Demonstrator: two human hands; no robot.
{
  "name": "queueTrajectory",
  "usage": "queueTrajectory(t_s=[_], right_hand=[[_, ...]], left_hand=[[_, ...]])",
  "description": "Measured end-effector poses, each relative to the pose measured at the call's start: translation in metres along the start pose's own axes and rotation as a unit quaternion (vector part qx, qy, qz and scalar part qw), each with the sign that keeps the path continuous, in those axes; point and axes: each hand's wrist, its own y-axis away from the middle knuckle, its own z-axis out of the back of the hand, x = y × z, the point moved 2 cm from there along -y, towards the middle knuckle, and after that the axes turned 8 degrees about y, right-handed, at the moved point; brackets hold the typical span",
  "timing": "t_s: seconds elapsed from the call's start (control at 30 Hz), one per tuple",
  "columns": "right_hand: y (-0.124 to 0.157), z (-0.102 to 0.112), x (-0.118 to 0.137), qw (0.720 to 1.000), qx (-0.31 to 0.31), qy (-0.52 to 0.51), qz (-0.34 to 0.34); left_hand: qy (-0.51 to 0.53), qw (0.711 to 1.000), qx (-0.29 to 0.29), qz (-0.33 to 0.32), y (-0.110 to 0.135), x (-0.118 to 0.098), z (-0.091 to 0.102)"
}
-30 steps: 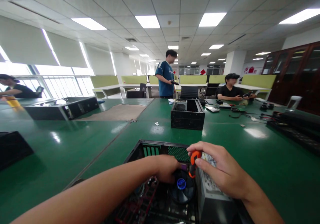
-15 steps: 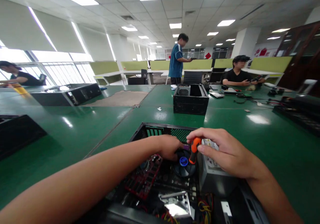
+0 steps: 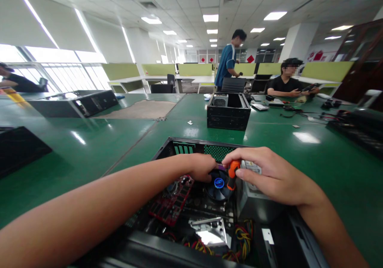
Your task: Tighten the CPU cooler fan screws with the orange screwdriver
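While my right hand point(image 3: 269, 176) pinches the orange driver point(image 3: 231, 175) upright at the fan's point(image 3: 219, 184) 2 o'clock edge | left hand point(image 3: 203, 166) curled against the fan at 10, grip unclear | fan inside the case point(image 3: 191, 144), 6 o'clock on the counter point(image 3: 89, 148) | step, I judge: working a fan screw | next needs the tip seated, straight pressure.

Green tables point(image 3: 89, 140), bright windows point(image 3: 68, 80), ceiling light panels point(image 3: 211, 18), white pillar point(image 3: 295, 44).
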Motion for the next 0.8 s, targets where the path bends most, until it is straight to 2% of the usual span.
queueTrajectory(t_s=[0.8], right_hand=[[-0.0032, -0.0025, -0.0014, 1.000, 0.006, 0.024, -0.012]], left_hand=[[-0.010, 1.000, -0.004, 0.003, 0.0000, -0.0021, 0.0002]])
